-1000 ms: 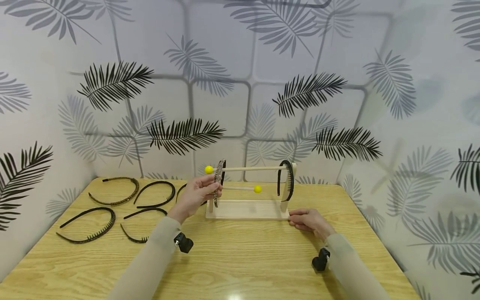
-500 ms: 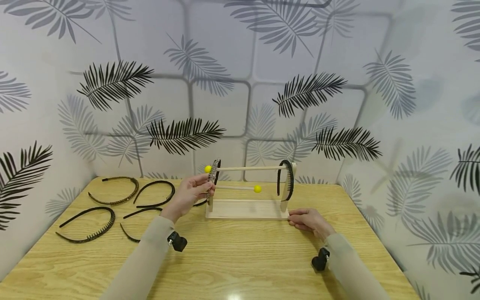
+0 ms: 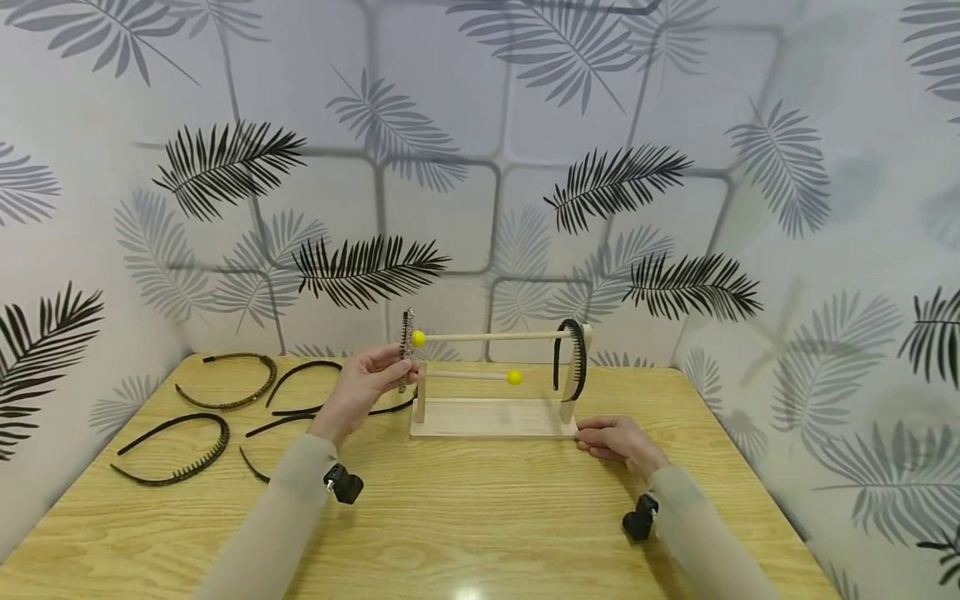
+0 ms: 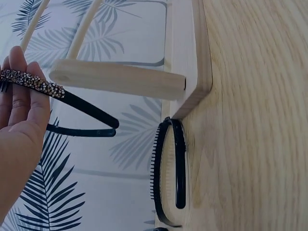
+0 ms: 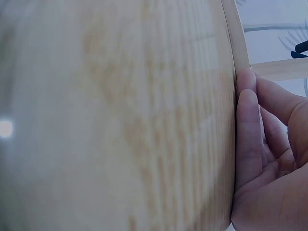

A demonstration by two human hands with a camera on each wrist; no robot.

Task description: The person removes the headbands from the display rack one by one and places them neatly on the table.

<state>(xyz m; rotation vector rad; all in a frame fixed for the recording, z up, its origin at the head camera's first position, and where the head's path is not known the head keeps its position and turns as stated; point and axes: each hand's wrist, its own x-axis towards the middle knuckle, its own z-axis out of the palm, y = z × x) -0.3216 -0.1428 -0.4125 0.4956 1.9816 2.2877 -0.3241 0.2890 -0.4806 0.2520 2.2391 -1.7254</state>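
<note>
My left hand (image 3: 358,393) pinches a headband (image 4: 41,85) crusted with sparkly stones, its inner side lined with teeth. Held upright, the band is just left of the yellow ball (image 3: 418,338) that caps the upper rod of a wooden stand (image 3: 491,418). In the left wrist view its two black ends point away from my fingers, beside the stand's upright (image 4: 120,79). A black toothed headband (image 3: 580,362) hangs around the upper rod at the stand's right end. With thumb and fingers, my right hand (image 3: 621,443) grips the right front corner of the stand's base.
Several dark headbands lie on the wooden table (image 3: 480,517) to the left, among them a brown one (image 3: 262,392) at the back and a black toothed one (image 3: 217,450) nearer. Another (image 4: 180,163) lies close by the stand's left end. A leaf-patterned wall (image 3: 480,208) stands behind.
The left hand has drawn the sparkly headband leftward along the upper rod, from around the rod to beyond its yellow ball. The right hand and the stand have stayed put.
</note>
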